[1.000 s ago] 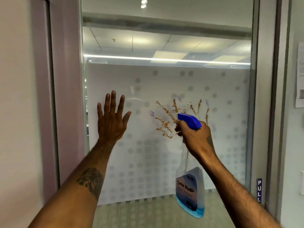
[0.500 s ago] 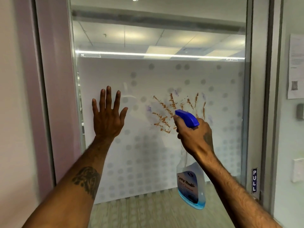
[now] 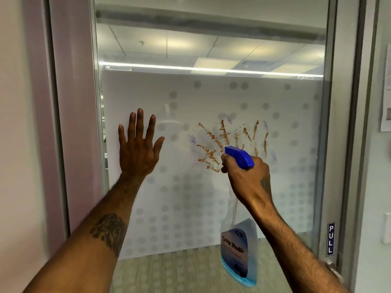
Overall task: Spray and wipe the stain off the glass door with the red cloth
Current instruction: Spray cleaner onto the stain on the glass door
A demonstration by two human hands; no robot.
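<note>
A brown streaky stain (image 3: pixel 213 142) with faint purple marks spreads across the frosted, dotted glass door (image 3: pixel 190 98) at mid height. My right hand (image 3: pixel 247 176) grips the neck of a clear spray bottle (image 3: pixel 239 250) with blue liquid; its blue trigger head (image 3: pixel 240 155) points up-left at the stain, close to the glass. My left hand (image 3: pixel 137 144) is flat against the glass left of the stain, fingers spread and holding nothing. No red cloth is in view.
The door's metal frame (image 3: pixel 336 123) carries a PULL label (image 3: pixel 330 238) at lower right, with a metal handle (image 3: pixel 333 269) partly hidden by my right forearm. A pale wall lies left. Papers (image 3: pixel 386 87) hang on the right wall.
Both hands and the bottle keep the same pose against the door. The view has shifted slightly, so the door sits a little lower and to the left in the frame.
</note>
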